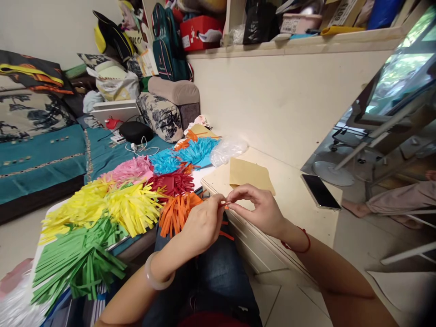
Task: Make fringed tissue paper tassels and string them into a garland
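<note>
My left hand (201, 223) is closed, fingers curled around an orange fringed paper tassel (176, 212). Its cut strips spread out to the left of the hand, and a few orange strips show below it. The thumb and fingertips of my right hand (258, 206) pinch a small orange end against the left fingertips. Both hands meet above my lap, at the near edge of a pale wooden board (289, 213). Most of what lies inside the left hand is hidden. A piece of tan paper (251, 175) lies on the board just beyond the right hand.
Left of my hands lie fringed paper bundles: yellow (134, 206), green (80, 254), pink (131, 170), dark red (173, 183) and blue (200, 150). A clear plastic bag (229, 151) and a phone (320, 191) are nearby. Another person's leg (402, 200) shows at right.
</note>
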`<state>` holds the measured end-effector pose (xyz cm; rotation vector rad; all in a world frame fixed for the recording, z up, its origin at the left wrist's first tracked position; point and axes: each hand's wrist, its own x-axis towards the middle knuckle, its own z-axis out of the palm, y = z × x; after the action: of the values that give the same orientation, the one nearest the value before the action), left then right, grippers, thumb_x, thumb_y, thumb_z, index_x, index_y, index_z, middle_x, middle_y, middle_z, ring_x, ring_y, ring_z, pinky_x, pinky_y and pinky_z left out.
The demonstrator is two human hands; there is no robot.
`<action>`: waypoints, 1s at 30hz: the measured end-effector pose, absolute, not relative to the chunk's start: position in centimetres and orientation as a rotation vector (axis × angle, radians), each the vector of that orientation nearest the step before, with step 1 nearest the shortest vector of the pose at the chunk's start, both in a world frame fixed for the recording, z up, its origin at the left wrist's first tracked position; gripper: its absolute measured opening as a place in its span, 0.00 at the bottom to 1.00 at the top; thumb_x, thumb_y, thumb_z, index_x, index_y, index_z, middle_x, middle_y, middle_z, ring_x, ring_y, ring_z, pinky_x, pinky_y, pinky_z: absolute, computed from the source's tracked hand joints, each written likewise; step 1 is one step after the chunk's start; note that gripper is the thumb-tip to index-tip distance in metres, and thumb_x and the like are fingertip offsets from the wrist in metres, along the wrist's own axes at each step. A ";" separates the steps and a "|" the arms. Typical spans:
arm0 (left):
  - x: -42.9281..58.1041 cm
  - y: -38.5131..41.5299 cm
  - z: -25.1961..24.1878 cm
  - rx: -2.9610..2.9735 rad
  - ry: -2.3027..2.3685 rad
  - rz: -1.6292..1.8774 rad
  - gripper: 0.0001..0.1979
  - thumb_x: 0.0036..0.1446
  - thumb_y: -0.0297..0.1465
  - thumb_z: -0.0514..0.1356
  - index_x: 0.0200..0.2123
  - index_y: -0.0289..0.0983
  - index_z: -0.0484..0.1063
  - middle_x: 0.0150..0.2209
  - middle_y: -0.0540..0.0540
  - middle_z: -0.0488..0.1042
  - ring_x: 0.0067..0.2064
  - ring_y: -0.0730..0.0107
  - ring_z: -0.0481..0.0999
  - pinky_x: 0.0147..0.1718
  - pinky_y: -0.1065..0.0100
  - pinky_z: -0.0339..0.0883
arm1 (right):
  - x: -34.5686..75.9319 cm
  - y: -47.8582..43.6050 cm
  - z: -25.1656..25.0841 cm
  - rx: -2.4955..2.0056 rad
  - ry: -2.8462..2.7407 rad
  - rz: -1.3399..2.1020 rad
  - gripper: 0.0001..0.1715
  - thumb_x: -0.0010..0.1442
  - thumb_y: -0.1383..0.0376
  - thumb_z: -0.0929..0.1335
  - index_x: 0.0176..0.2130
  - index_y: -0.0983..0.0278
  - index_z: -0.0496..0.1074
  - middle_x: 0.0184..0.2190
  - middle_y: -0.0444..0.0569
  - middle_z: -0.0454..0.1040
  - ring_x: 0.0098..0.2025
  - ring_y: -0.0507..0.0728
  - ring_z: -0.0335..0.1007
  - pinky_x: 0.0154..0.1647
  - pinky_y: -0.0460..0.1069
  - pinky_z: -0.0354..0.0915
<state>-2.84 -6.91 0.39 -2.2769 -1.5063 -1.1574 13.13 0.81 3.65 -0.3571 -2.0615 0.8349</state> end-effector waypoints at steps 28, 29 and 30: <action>-14.9 -0.3 -3.8 -2.149 -2.456 -0.786 0.19 0.61 0.35 0.52 0.52 0.34 0.67 0.53 0.34 0.71 0.56 0.52 0.69 0.52 0.58 0.61 | 20.9 15.6 3.8 -0.925 -1.432 0.324 0.09 0.55 0.67 0.66 0.38 0.66 0.73 0.34 0.51 0.76 0.30 0.53 0.74 0.36 0.51 0.73; -16.4 0.0 -5.2 -2.150 -2.513 -0.727 0.17 0.59 0.35 0.54 0.47 0.32 0.71 0.48 0.33 0.74 0.52 0.50 0.71 0.50 0.58 0.62 | 22.1 17.4 3.1 -1.007 -1.388 0.275 0.10 0.56 0.68 0.64 0.39 0.67 0.72 0.34 0.52 0.76 0.31 0.54 0.74 0.36 0.52 0.73; -17.5 0.2 -6.5 -2.170 -2.561 -0.671 0.16 0.57 0.36 0.56 0.44 0.32 0.73 0.45 0.33 0.76 0.49 0.49 0.74 0.48 0.58 0.64 | 23.0 18.9 2.3 -1.116 -1.403 0.237 0.12 0.57 0.68 0.62 0.39 0.68 0.72 0.34 0.53 0.75 0.32 0.54 0.74 0.37 0.52 0.72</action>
<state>-17.46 0.17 -6.50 -2.1698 -2.5605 -0.6712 22.99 18.89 2.30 -1.1159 -1.4031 0.2368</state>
